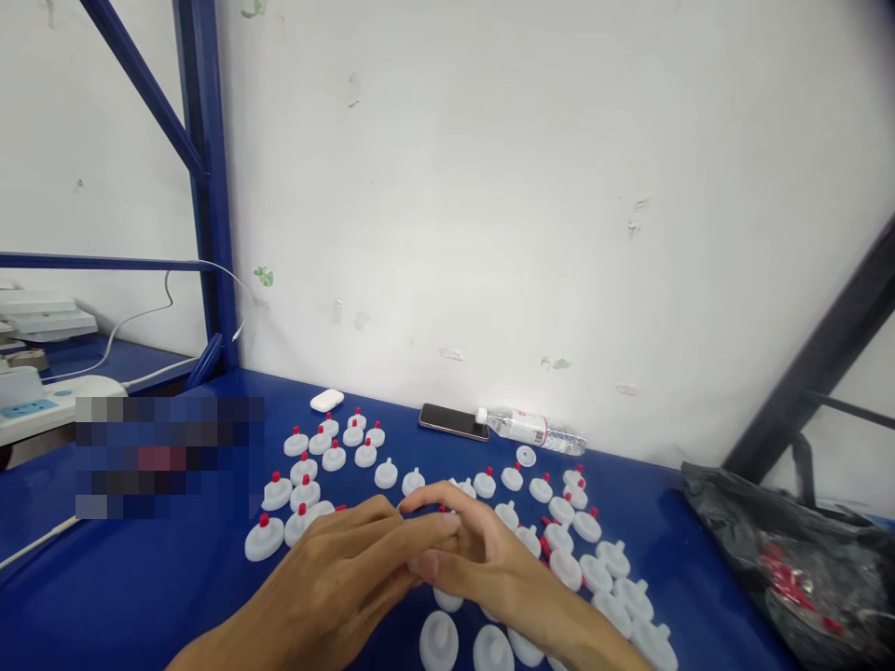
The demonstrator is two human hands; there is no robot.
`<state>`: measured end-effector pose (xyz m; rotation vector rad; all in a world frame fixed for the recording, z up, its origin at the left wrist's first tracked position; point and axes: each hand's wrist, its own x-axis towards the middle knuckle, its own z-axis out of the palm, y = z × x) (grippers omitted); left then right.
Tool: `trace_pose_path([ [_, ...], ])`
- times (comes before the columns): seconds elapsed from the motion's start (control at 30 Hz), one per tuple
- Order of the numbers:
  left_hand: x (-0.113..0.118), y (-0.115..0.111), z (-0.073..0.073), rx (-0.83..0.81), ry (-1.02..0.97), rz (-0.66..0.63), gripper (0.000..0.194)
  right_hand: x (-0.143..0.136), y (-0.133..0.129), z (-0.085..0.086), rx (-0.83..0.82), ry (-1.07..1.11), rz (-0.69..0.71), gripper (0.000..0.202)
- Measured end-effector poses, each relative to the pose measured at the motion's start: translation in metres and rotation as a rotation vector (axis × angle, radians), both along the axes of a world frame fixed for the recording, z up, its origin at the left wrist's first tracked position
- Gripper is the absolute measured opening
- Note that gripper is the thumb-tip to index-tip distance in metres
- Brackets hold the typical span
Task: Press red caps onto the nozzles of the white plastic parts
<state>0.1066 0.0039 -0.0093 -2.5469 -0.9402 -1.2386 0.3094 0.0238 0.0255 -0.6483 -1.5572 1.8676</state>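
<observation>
My left hand [342, 568] and my right hand [482, 550] meet above the blue table, fingers bent and pressed together. A bit of red and something pale show between the fingertips; whatever they hold is mostly hidden. White round plastic caps with spouts surround my hands. To the left, several carry red tips, such as one white cap [264, 539]. Just below my hands lies a bare white cap [439, 641]. More caps spread to the right, some with red tips and others bare, like one spouted cap [654, 643].
Against the wall, a phone [454, 421] lies beside a clear water bottle [535, 431] on its side. A white earbud case [327, 401] sits further left. At right is a black plastic bag [804, 568] with red pieces. A power strip [62, 405] stands at far left.
</observation>
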Motion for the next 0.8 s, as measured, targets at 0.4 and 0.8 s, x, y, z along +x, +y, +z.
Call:
trace_pose_path([
  [0.4, -0.001, -0.005, 0.012, -0.010, 0.009, -0.047, 0.041, 0.012, 0.012, 0.008, 0.054, 0.049, -0.138, 0.050],
  [0.8, -0.003, -0.005, 0.012, 0.004, 0.083, 0.022, 0.045, 0.049, 0.034, 0.018, 0.271, -0.029, -0.404, 0.032],
])
